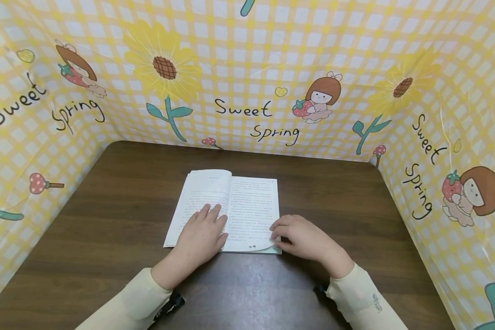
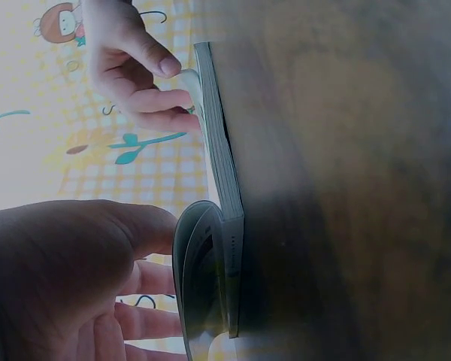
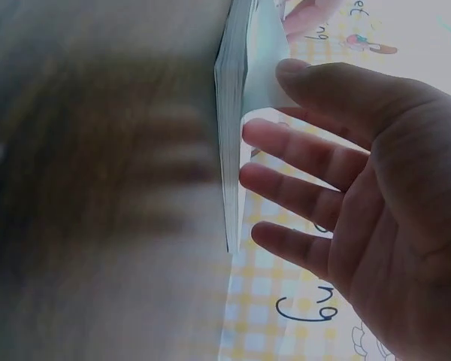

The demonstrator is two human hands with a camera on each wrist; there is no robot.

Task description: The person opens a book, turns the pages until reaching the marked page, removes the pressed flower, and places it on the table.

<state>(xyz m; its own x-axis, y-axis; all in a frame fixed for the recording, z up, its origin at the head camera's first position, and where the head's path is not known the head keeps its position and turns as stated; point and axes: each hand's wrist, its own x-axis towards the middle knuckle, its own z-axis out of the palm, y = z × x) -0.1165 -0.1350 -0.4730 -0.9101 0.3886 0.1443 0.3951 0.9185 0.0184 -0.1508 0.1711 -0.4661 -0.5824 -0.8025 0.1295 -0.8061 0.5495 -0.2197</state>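
On the counter: the open book lies face up near the middle, between my two hands, its near edge towards me.
Book's direction: the spine and the longer page sides run near to far, the far end leaning slightly right; the heading sits at the far end of the left page, so the text's top points away from me.
My left hand: its fingers are spread and nearly straight, resting on the left page beside the middle fold.
My right hand: thumb and index finger pinch the near right corner of the right page, which curls up; my other fingers bend loosely by the edge.
Covered: my left hand hides the near part of the left page and some of the fold; in the right wrist view my index finger is mostly behind thumb and paper.
Cut off: both cream sleeves leave the head view at its near edge; some left fingers run out of the left wrist view.
Hard to read: the print and the spine lettering are too small; the counter blurs in both wrist views.
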